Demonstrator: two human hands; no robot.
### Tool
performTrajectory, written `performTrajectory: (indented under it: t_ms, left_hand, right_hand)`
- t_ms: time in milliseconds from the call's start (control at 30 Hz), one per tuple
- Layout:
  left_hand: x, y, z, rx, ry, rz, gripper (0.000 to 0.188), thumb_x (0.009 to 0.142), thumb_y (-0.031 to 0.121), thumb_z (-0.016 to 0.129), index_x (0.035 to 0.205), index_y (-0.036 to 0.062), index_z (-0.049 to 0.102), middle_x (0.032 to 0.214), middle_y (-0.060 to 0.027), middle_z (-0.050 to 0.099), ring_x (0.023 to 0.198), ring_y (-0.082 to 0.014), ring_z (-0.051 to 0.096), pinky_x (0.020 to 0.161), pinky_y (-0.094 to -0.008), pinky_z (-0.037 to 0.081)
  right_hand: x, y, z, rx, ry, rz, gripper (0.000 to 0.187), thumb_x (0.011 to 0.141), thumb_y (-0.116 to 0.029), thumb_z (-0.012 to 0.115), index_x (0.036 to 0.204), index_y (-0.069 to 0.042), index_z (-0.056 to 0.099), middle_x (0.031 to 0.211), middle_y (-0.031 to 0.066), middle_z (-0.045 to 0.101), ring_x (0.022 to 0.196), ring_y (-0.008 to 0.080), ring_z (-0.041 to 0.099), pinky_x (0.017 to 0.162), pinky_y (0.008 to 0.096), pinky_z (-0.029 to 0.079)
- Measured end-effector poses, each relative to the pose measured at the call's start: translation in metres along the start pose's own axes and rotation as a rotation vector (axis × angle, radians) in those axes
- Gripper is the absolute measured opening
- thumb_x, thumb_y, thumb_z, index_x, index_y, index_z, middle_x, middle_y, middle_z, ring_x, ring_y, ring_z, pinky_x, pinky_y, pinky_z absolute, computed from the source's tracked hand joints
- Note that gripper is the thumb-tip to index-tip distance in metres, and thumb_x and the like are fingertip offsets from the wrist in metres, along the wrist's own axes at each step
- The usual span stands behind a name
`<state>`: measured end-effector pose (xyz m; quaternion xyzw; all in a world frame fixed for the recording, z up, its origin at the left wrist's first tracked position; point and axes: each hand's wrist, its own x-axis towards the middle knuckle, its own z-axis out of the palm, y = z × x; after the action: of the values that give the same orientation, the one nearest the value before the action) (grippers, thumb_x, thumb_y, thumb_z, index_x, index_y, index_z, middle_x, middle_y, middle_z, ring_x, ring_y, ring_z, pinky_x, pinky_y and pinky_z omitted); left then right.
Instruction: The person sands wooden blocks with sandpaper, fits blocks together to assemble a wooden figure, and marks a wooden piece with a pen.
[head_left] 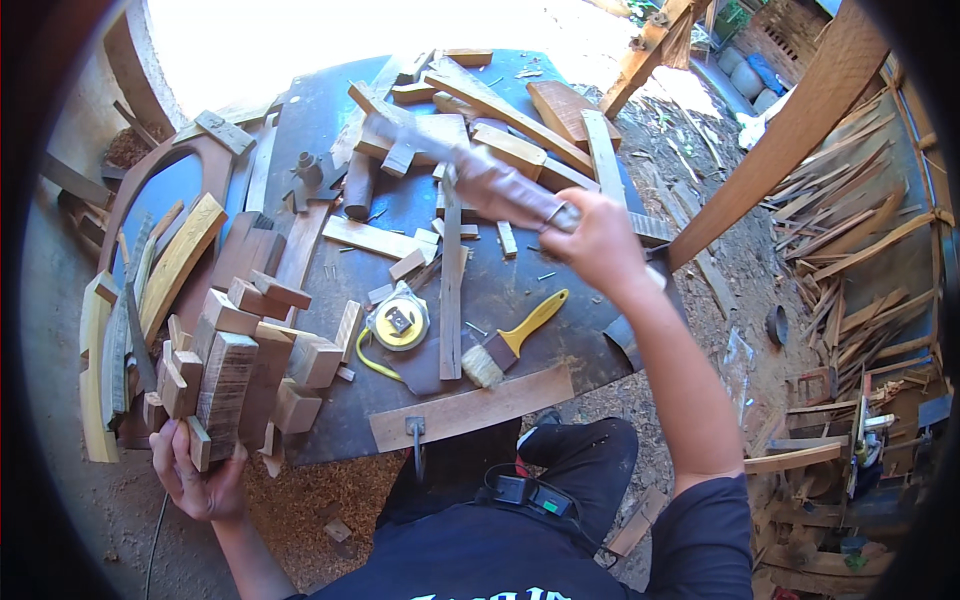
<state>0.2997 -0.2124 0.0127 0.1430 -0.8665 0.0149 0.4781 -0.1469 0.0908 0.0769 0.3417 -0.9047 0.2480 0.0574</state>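
Observation:
My right hand (pixel 595 240) is closed round the handle of a long, broad-bladed tool, apparently a machete (pixel 490 180). Its blade is blurred and points up and left above the table. At the lower left, my left hand (pixel 198 475) grips a small wooden block (pixel 199 443) at the near end of a cluster of cut pieces. Beside it stands a rough-faced wood block (pixel 227 385). A yellow tape measure (pixel 398 320) with its tape partly out and a yellow-handled paintbrush (pixel 515 340) lie between my hands. An upright-looking narrow wood strip (pixel 451 290) lies left of the brush.
Offcuts and boards (pixel 510 100) are heaped on the far part of the dark table (pixel 590 350). A clamp (pixel 416 430) sits on a curved board (pixel 480 405) at the near edge. A slanting wooden post (pixel 780 140) rises at the right, before piled wood strips (pixel 840 220).

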Motion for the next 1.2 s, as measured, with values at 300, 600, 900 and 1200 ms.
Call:
performTrajectory:
  t_ms: [300, 600, 900, 1200]
  left_hand:
    - [0.019, 0.016, -0.004, 0.048, -0.039, 0.033, 0.065, 0.078, 0.037, 0.092, 0.125, -0.0011, 0.069, 0.124, -0.0165, 0.067, 0.112, -0.0376, 0.066, 0.106, -0.056, 0.048]
    - [0.027, 0.022, 0.01, -0.131, -0.021, 0.026, 0.063, 0.071, 0.023, 0.095, 0.125, 0.0008, 0.07, 0.123, -0.0199, 0.071, 0.11, -0.0353, 0.071, 0.099, -0.0483, 0.057]
    - [0.04, 0.035, 0.002, -0.067, -0.015, 0.024, 0.068, 0.067, 0.01, 0.095, 0.128, -0.001, 0.068, 0.13, -0.0196, 0.068, 0.112, -0.032, 0.071, 0.097, -0.0424, 0.059]
    - [0.029, 0.064, -0.017, -0.102, -0.046, 0.191, 0.062, 0.07, 0.008, 0.092, 0.128, -0.0009, 0.069, 0.128, -0.019, 0.068, 0.107, -0.0329, 0.071, 0.09, -0.0436, 0.059]
  right_hand:
    - [-0.032, 0.027, 0.057, -0.048, 0.06, -0.103, 0.049, 0.073, -0.015, 0.084, 0.118, -0.004, 0.067, 0.112, 0.0193, 0.065, 0.104, 0.0398, 0.065, 0.092, 0.0471, 0.054]
    - [-0.069, 0.054, 0.015, -0.171, 0.158, -0.15, 0.052, 0.09, -0.033, 0.076, 0.133, -0.006, 0.065, 0.129, 0.0155, 0.064, 0.121, 0.0366, 0.057, 0.104, 0.0489, 0.044]
    - [-0.073, 0.112, -0.016, -0.21, -0.059, -0.006, 0.024, 0.089, 0.001, 0.065, 0.112, 0.0, 0.072, 0.114, 0.02, 0.072, 0.108, 0.039, 0.068, 0.098, 0.0445, 0.052]
    - [-0.063, 0.118, -0.017, -0.28, -0.099, 0.063, 0.021, 0.09, 0.003, 0.066, 0.109, -0.002, 0.074, 0.107, 0.0178, 0.07, 0.101, 0.0378, 0.07, 0.089, 0.0452, 0.055]
